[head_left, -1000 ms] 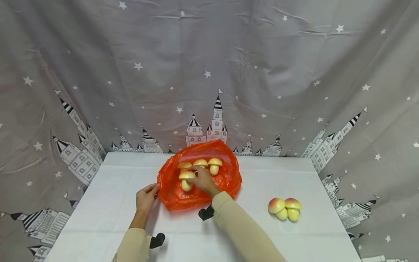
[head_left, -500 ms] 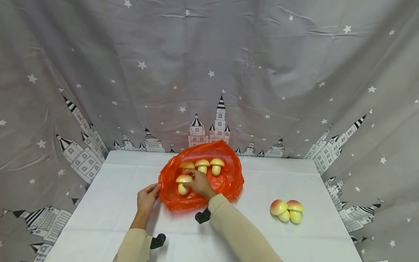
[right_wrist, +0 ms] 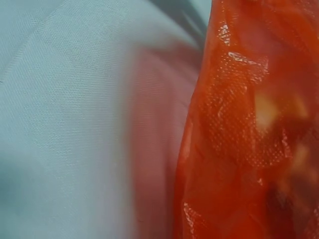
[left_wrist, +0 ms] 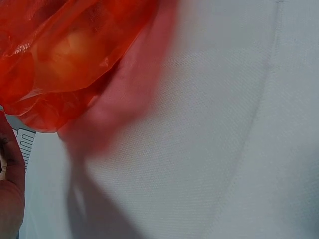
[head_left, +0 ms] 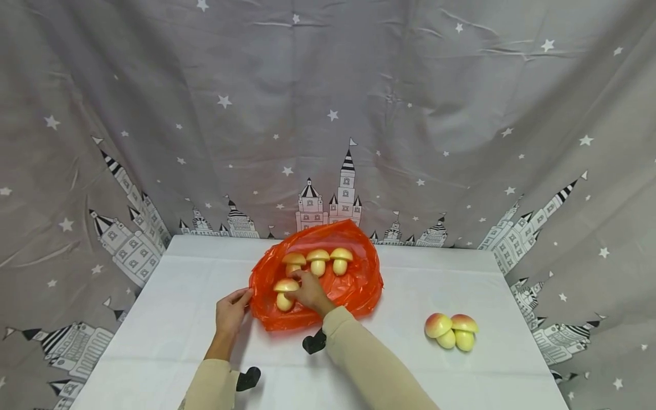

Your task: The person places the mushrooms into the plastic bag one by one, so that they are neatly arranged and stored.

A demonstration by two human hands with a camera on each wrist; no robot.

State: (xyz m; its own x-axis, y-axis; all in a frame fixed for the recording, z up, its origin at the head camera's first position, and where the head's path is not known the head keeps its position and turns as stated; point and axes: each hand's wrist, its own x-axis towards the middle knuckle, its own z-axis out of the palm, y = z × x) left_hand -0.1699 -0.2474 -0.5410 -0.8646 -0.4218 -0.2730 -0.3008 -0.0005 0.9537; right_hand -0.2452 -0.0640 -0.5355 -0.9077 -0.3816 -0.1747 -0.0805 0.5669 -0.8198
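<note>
An orange-red plastic bag (head_left: 368,293) lies spread wide on the white table. My left hand (head_left: 230,314) pinches its left edge between thumb and fingers. Reaching over the front rim, my right hand (head_left: 314,295) holds a toy mushroom (head_left: 285,286) with a red-tinged yellow cap, upright in the left front of the bag. Three more yellow mushrooms (head_left: 318,257) stand in a row behind it. The left wrist view has the bag's side (left_wrist: 75,55) with a pale shape showing through and part of the hand. In the right wrist view the bag's film (right_wrist: 234,149) hides the right hand.
Two red-and-yellow mushrooms (head_left: 464,330) lean together on the white table (head_left: 400,364) at the right. A grey curtain (head_left: 246,114) printed with castles and stars hangs behind and along both sides.
My right hand has carried its mushroom left and down toward the bag's left front. My left hand keeps its grip on the edge. The head view has shifted slightly.
</note>
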